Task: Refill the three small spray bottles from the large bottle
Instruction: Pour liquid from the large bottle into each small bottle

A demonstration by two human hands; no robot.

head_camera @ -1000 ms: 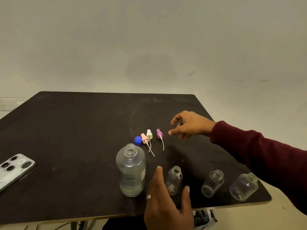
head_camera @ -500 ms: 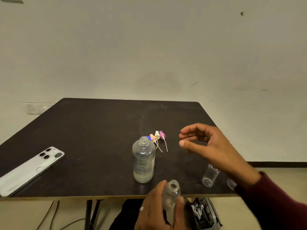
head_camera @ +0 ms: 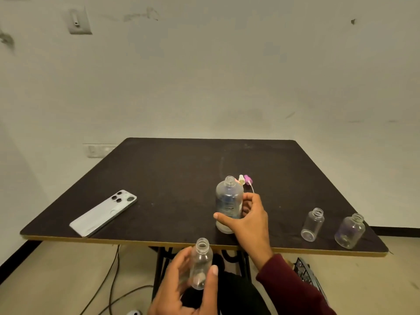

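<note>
- Since half a second ago, our right hand (head_camera: 246, 220) has crossed from open air above the table to the large bottle (head_camera: 228, 204), and our view has pulled back so more of the wall shows.
- Our right hand is wrapped round the large bottle, thumb across its front and fingers behind, closed on it low on the body.
- We see the large bottle upright, long axis vertical, open neck pointing up, standing on the table (head_camera: 159, 178) near the front edge, middle-right.
- Our left hand (head_camera: 188, 285) holds one small bottle (head_camera: 201, 263) off the table, in front of and below its front edge; thumb and fingers are closed round its lower half.
- That small bottle stands close to upright, leaning slightly, its uncapped mouth up; it looks empty apart from a faint trace at the bottom.
- The large bottle is clear with a label; a little pale liquid sits at its base, though we cannot judge the level well.
- Two more small bottles, a narrow one (head_camera: 313, 225) and a wider one (head_camera: 350, 230), stand uncapped near the right front corner, both tilted by the lens, both apparently empty.
- Just behind the large bottle lie the spray heads (head_camera: 246, 179), a cream one and a purple one visible, a thin tube trailing toward our right hand.
- A white phone (head_camera: 104, 212) lies face down at the left front of the dark table.
- Behind is a plain marked wall with a switch plate (head_camera: 79, 21); cables (head_camera: 109, 280) run across the floor below.
</note>
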